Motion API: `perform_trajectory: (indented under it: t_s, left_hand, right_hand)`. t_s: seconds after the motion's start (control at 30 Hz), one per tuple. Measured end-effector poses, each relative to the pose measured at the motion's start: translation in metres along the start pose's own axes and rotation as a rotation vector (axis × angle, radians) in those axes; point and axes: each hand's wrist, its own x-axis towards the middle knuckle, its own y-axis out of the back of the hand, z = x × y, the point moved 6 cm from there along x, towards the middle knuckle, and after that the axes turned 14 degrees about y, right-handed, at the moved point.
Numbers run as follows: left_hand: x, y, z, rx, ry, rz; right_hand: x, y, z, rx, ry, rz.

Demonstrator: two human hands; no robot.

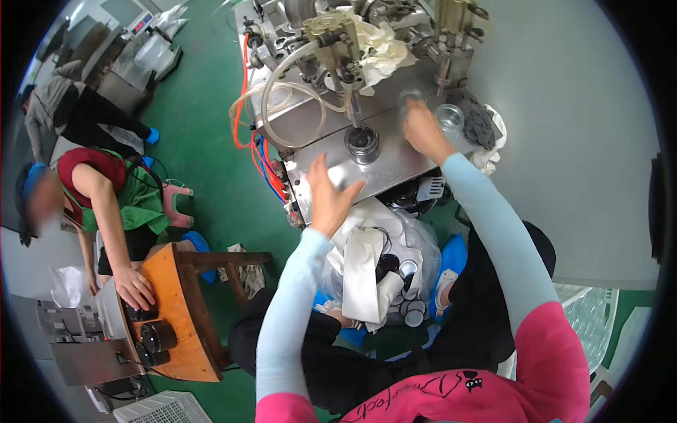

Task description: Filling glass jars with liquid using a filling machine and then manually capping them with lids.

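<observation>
On the steel plate of the machine, a glass jar with dark contents (362, 149) stands right under the metal nozzle (355, 109). My left hand (330, 196) hovers near the plate's front edge, thumb and fingers apart, nothing in it. Farther right, my right hand (425, 132) has its fingers closed at a clear jar (410, 96), which is smeared by motion. Another clear jar (449, 117) stands just to the right of that hand, beside a dark grey cloth (479, 125).
A plastic bag of jars and white wrapping (367, 275) sits between my legs. Clear tubing (264, 106) loops at the machine's left. At left, a co-worker's hand (135, 287) rests on a black jar on a wooden stool (176, 310). A crate of clear jars (591, 317) is lower right.
</observation>
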Motion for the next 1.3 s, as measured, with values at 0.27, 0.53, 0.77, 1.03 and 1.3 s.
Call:
perform_trajectory:
  t_s: [0.27,0.53,0.77,1.03,1.3]
  left_hand:
    - [0.054,-0.06,0.0,-0.145,0.146,-0.067]
    - [0.004,-0.004,-0.025,0.097,0.14,-0.043]
    - [0.002,0.08,-0.062,0.193,-0.011,0.195]
    - [0.011,0.043,-0.177,-0.614,0.691,-0.5]
    - [0.004,0.039,-0.188,-0.602,0.754,-0.45]
  right_hand:
    - [-0.023,-0.004,-0.037,0.097,0.164,-0.12]
    - [-0.019,-0.017,-0.086,0.228,0.353,-0.095]
    - [-0.032,0.008,-0.085,0.226,0.327,0.079]
    - [-0.2,-0.12,-0.021,0.475,-0.101,-1.082]
    - [-0.341,-0.19,-0.029,0.023,-0.141,-0.926]
